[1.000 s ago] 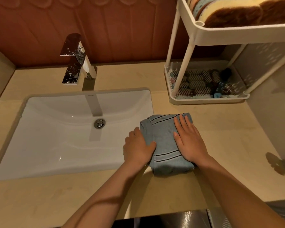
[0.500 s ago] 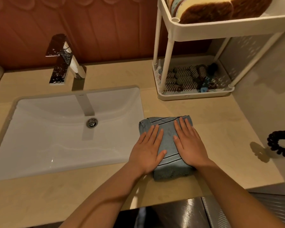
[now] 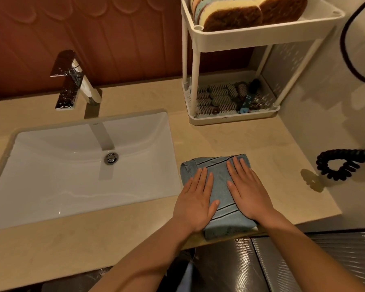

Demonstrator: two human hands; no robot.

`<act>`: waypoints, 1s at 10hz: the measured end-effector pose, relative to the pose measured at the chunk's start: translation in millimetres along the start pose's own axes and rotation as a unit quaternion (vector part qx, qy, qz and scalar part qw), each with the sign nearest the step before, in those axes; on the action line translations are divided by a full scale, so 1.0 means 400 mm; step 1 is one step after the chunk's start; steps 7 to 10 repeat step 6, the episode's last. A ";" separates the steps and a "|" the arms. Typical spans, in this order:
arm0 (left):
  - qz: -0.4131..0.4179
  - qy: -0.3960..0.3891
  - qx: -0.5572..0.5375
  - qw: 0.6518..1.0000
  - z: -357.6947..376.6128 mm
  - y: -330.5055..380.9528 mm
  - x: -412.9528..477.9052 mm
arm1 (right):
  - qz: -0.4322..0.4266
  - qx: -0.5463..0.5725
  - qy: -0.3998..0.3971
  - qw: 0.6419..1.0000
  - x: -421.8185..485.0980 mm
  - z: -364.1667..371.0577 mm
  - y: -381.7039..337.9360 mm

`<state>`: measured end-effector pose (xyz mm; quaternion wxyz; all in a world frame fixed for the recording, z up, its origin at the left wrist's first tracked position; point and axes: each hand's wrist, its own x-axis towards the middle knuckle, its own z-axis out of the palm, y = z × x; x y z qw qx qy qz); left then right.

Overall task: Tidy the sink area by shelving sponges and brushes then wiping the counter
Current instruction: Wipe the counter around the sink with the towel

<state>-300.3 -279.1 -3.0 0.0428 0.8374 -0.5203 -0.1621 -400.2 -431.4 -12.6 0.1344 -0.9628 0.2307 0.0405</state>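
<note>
The folded blue cloth with dark stripes (image 3: 219, 182) lies on the beige stone bench (image 3: 240, 140), just right of the white sink (image 3: 72, 182). The left hand (image 3: 195, 202) and right hand (image 3: 246, 190) lie flat on it, fingers straight. Behind stands a white plastic rack (image 3: 251, 36). Its top sponges (image 3: 236, 13) are cut off, and the brushes (image 3: 219, 98) below look blurry.

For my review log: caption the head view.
Left hand and right hand press flat on a folded blue striped cloth on the counter beside the sink.

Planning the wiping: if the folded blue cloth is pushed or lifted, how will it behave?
Likely floppy: the folded blue cloth shows soft creases, so lifting may unfold it. Pushed, it should slide; the counter looks smooth.
</note>
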 end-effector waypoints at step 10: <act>-0.009 0.014 -0.276 0.961 -0.183 -0.153 0.027 | -0.014 0.049 0.084 0.995 0.088 -0.059 -0.146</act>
